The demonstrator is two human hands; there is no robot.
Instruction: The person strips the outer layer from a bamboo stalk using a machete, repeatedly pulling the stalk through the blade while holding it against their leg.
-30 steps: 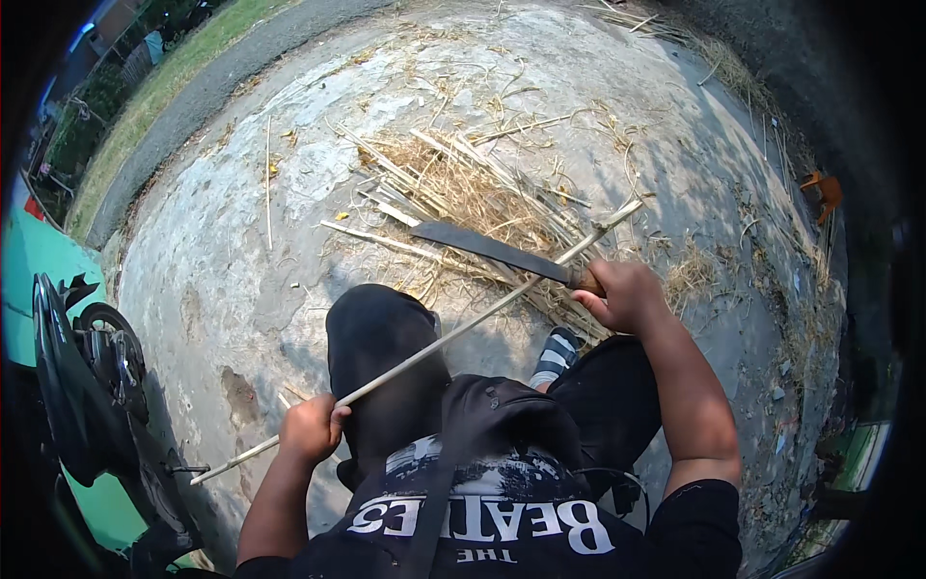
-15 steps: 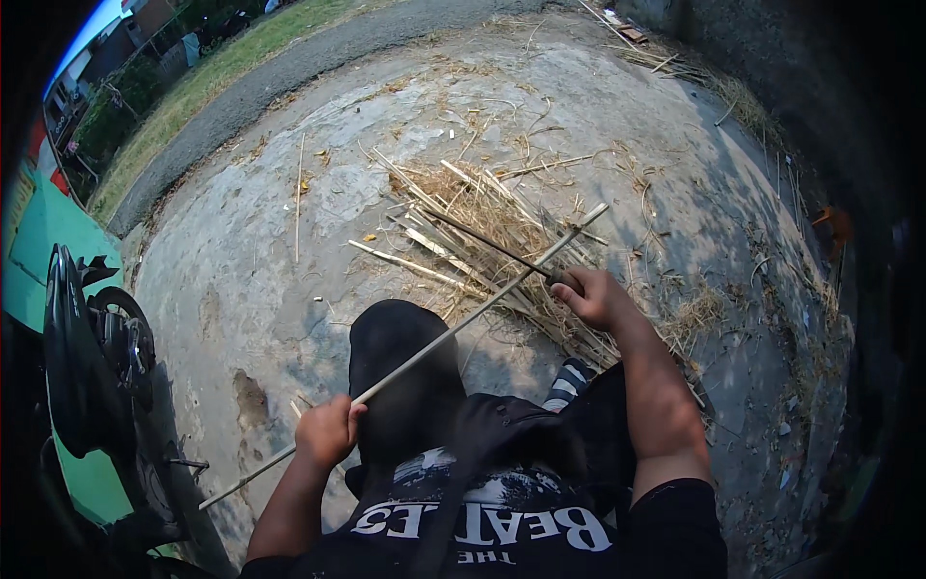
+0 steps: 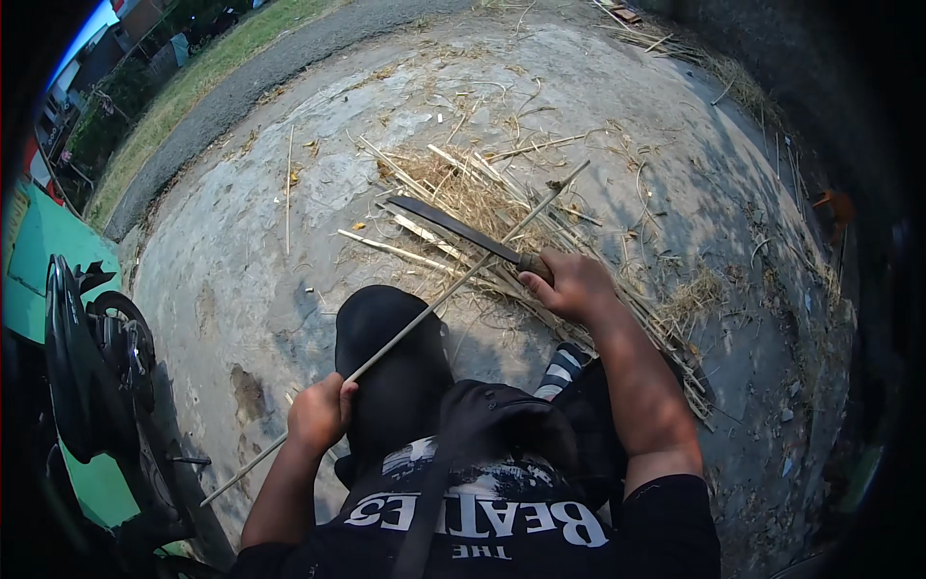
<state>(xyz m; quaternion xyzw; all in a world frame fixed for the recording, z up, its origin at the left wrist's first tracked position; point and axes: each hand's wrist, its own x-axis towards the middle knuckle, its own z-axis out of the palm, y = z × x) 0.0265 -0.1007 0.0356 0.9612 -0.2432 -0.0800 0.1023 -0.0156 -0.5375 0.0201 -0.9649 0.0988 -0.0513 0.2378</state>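
My left hand (image 3: 320,413) is closed round a long thin pale stick (image 3: 415,320), which slants up to the right across my left knee. My right hand (image 3: 569,284) grips the wooden handle of a machete (image 3: 461,228). Its dark blade points up and left and crosses the stick a little below the stick's far end. Whether the edge touches the stick I cannot tell. Beyond my knees, a pile of split sticks and curled shavings (image 3: 463,183) lies on the ground under the blade.
A parked motorcycle (image 3: 92,357) stands at the left beside a green wall (image 3: 58,232). One single stick (image 3: 288,193) lies left of the pile. More sticks (image 3: 666,60) lie at the far right by a dark wall. My striped sandal (image 3: 561,371) is near the pile.
The machete has turned so that its blade's broad side shows, and it has moved down and left along the stick with my right hand. The stick's far end has risen slightly.
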